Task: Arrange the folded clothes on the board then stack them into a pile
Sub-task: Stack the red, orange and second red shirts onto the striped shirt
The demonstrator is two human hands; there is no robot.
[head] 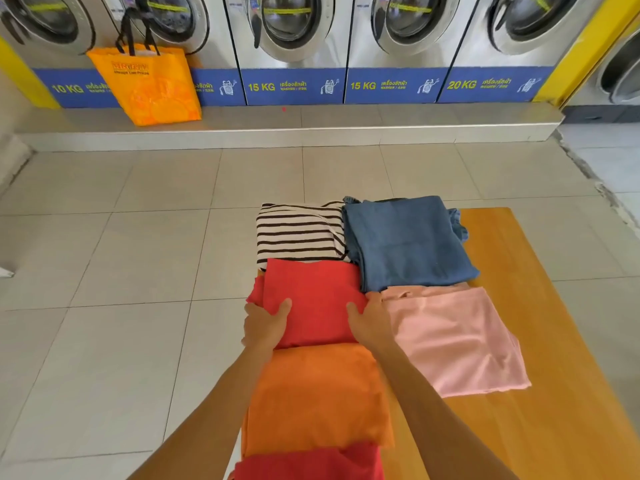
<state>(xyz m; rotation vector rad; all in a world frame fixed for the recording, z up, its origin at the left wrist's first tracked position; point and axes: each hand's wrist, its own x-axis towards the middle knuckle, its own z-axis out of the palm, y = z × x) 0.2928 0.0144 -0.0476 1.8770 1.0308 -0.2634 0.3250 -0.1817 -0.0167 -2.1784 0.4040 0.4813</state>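
Folded clothes lie on a wooden board (pixel 540 393). A red folded garment (pixel 317 296) sits in the middle of the left column. My left hand (pixel 265 325) grips its left edge, thumb on top. My right hand (pixel 370 323) holds its right edge, fingers tucked at the seam with the pink garment (pixel 453 341). Behind the red one lies a striped black-and-white piece (pixel 298 232), and beside that a blue folded garment (pixel 408 242). An orange piece (pixel 318 393) lies nearer to me, under my forearms. Another red piece (pixel 308 462) is at the bottom edge.
The board's right half is bare wood. Tiled floor (pixel 121 254) lies left and beyond. A row of washing machines (pixel 294 36) stands on a raised step at the back, with an orange shopping bag (pixel 152 84) leaning against it.
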